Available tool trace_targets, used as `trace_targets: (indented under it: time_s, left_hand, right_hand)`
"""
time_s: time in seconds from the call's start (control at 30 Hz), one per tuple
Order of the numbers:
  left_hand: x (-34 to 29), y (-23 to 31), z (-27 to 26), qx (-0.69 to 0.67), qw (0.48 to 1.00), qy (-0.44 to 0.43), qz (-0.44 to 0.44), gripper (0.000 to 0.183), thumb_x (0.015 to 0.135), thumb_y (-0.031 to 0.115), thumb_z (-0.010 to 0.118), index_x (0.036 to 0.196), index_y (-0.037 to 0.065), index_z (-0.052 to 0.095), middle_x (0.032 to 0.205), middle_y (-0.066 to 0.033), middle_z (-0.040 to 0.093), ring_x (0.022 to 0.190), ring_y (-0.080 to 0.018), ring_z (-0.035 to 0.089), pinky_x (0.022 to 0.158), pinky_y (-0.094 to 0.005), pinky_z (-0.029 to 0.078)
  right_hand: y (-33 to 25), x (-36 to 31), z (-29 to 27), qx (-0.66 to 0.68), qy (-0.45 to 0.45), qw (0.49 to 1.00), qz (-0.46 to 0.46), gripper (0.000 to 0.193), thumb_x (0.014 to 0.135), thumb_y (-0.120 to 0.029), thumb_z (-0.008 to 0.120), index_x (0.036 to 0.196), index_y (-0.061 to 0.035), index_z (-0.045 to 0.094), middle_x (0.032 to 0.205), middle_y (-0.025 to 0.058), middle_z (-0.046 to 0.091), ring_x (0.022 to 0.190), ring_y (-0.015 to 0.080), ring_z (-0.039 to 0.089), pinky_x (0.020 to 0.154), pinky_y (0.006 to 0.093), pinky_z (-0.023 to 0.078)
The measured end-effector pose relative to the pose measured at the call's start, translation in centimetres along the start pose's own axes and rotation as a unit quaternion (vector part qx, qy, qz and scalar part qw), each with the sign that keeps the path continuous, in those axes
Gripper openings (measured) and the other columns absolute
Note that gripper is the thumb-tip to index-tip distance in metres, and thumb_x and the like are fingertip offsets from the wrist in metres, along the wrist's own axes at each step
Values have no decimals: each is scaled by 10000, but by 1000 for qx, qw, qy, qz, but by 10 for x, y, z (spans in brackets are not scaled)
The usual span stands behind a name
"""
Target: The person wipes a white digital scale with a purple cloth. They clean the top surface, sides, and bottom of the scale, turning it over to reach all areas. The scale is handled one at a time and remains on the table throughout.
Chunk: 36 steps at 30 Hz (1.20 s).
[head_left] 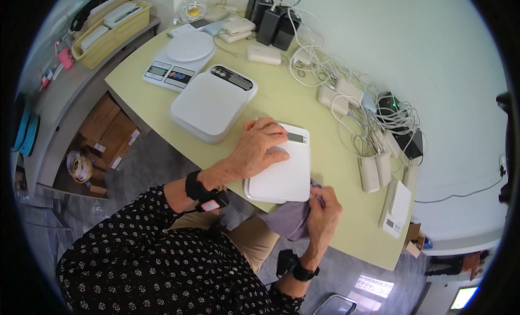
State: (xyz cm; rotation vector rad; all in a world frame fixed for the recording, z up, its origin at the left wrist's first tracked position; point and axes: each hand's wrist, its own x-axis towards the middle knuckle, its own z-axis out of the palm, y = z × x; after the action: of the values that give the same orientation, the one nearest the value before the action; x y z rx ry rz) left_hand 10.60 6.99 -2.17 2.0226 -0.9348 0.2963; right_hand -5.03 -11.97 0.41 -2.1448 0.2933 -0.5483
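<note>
pointing lengthwise away, scale point(284, 174), display point(296, 137) farthest

White scale point(284, 174) at near edge of table point(346, 223): smooth plastic, semi-gloss; purple-grey cloth point(287, 222) beside it, matt, soft-lkg fabric. Table smooth w/ slight sheen. Flr point(157, 166) glossy; boxes point(108, 122) off table's L corner, matt cardbd.

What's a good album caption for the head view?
Left hand resting on a white scale, right hand holding a purplish cloth at the scale's corner, above a yellow-green table.
</note>
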Motion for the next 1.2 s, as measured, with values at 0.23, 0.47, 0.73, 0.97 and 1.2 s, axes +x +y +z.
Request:
trace_targets:
  time_s: [0.23, 0.47, 0.73, 0.97, 1.2]
  left_hand:
    - [-1, 2, -1, 9, 1000, -26, 10, 352, 839, 270, 799, 1106, 50, 732, 1253, -37, 666, 1259, -252, 516, 1059, -445, 295]
    - [-1, 2, 2, 13, 1000, -4, -3, 343, 832, 246, 807, 1102, 49, 731, 1250, -34, 666, 1254, -252, 517, 1047, -430, 304]
    - [-2, -1, 3, 6, 1000, 12, -2, 346, 826, 236, 809, 1098, 38, 732, 1260, -43, 675, 1259, -255, 522, 1045, -419, 304]
    - [0, 1, -2, 13, 999, -22, 23, 380, 831, 231, 805, 1144, 31, 727, 1265, -48, 672, 1272, -264, 515, 1053, -420, 295]
    - [0, 2, 0, 5, 1000, -4, -13, 366, 838, 220, 806, 1129, 10, 734, 1264, -56, 676, 1294, -262, 507, 1087, -422, 279]
  right_hand:
    - [1, 5, 8, 10, 16, 1000, 2, 118, 842, 126, 668, 919, 38, 652, 831, 104, 595, 750, 193, 573, 694, 301, 475]
    - [-5, 32, 18, 8, 12, 1000, 8, 109, 851, 115, 664, 932, 43, 648, 818, 106, 605, 723, 205, 576, 693, 306, 480]
    - [-4, -5, -2, -5, -5, 1000, 22, 100, 854, 85, 691, 935, 41, 652, 838, 114, 615, 719, 220, 579, 687, 313, 482]
    - [-4, 22, 9, -34, -1, 999, -10, 70, 868, 73, 685, 926, 45, 657, 850, 155, 651, 738, 260, 629, 697, 343, 503]
    - [-3, 32, 15, -3, 6, 1000, 4, 68, 884, 61, 673, 944, 31, 673, 872, 167, 654, 739, 281, 637, 701, 353, 509]
